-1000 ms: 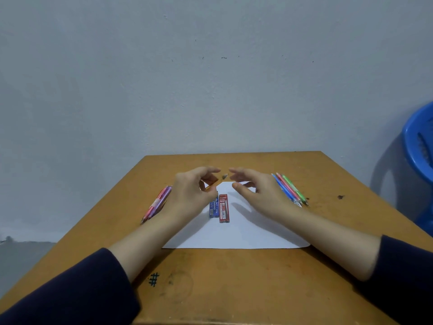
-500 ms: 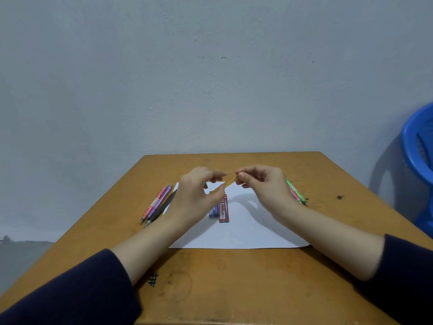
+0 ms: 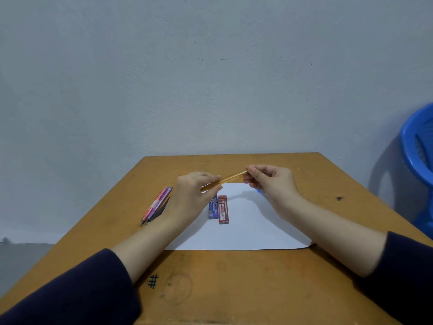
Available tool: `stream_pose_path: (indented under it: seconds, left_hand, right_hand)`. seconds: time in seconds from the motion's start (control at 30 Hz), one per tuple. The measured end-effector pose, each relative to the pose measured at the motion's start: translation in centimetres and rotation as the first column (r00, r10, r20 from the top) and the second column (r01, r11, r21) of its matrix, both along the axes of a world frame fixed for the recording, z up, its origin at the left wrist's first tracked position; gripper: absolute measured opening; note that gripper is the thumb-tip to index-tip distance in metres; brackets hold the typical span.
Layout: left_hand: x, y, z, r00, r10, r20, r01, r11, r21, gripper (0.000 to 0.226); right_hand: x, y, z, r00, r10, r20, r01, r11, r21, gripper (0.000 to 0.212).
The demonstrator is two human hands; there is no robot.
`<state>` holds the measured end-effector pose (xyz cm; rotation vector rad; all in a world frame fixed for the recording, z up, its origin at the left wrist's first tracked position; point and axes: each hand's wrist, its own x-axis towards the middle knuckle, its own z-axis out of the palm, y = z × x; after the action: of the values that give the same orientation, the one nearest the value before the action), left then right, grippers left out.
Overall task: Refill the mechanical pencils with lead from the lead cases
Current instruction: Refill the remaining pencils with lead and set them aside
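Note:
A yellow mechanical pencil (image 3: 230, 177) is held just above the table between both hands. My left hand (image 3: 191, 198) grips its lower left part, and my right hand (image 3: 271, 181) pinches its upper right end. Below them, on a white sheet of paper (image 3: 248, 226), lie a blue lead case (image 3: 213, 208) and a red lead case (image 3: 223, 209) side by side. A bunch of pink and purple pencils with a dark one (image 3: 155, 205) lies left of my left hand. A bit of blue pencil (image 3: 258, 190) peeks out under my right hand.
The brown wooden table (image 3: 218, 277) ends at a pale wall. A blue plastic chair (image 3: 419, 158) stands to the right of the table. A small dark spot (image 3: 339, 198) marks the tabletop at the right.
My hands have moved apart from almost touching, and the yellow pencil now shows stretched between them. My right hand moved to the right, covering the pencils there.

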<state>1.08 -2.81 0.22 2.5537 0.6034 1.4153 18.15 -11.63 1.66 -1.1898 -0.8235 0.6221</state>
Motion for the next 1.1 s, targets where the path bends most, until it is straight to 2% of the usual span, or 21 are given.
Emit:
stream_pose_path:
  seconds: [0.33,0.5,0.6,0.67,0.73,0.87,0.93,1.0,1.1]
  left_hand:
    - [0.0,0.0,0.2,0.999,0.006,-0.049,-0.007,1.000,-0.020,0.024]
    - [-0.1,0.4,0.2,0.999,0.025,-0.045,-0.027,0.998,-0.060,0.022]
    - [-0.2,0.8,0.1,0.999,0.041,-0.028,-0.044,0.994,-0.095,0.022]
    - [-0.3,1.0,0.1,0.999,0.050,-0.020,-0.052,0.992,-0.116,0.022]
    - [-0.3,1.1,0.2,0.998,0.057,-0.015,-0.059,0.990,-0.130,0.022]
    - [-0.6,1.2,0.3,0.998,0.061,-0.013,-0.063,0.986,-0.154,0.022]
    - [-0.7,1.2,0.3,0.997,0.068,-0.022,-0.071,0.984,-0.163,0.023]
    - [-0.7,1.3,0.4,0.997,0.071,-0.030,-0.075,0.984,-0.161,0.023]
    - [-0.6,1.3,0.4,0.998,0.066,-0.026,-0.069,0.985,-0.160,0.022]
  right_hand:
    - [-0.1,0.2,-0.1,0.997,-0.002,-0.082,0.002,1.000,0.005,0.011]
    - [0.4,0.2,0.2,0.979,-0.027,-0.202,0.029,1.000,0.009,0.013]
    - [0.8,0.2,0.2,0.981,-0.058,-0.184,0.058,0.998,-0.007,0.011]
    - [0.9,0.2,0.0,0.995,-0.078,-0.068,0.075,0.996,-0.042,0.008]
    - [0.9,0.1,0.0,0.991,-0.068,0.116,0.077,0.994,-0.079,0.008]
    - [0.7,-0.1,-0.2,0.915,-0.006,0.403,0.066,0.989,-0.135,0.012]
    - [0.6,-0.2,-0.2,0.832,0.025,0.554,0.094,0.978,-0.186,0.012]
    - [0.5,-0.4,-0.2,0.700,0.081,0.709,0.127,0.964,-0.235,0.013]
    - [0.2,-0.4,-0.5,0.520,0.192,0.833,0.128,0.946,-0.298,0.018]
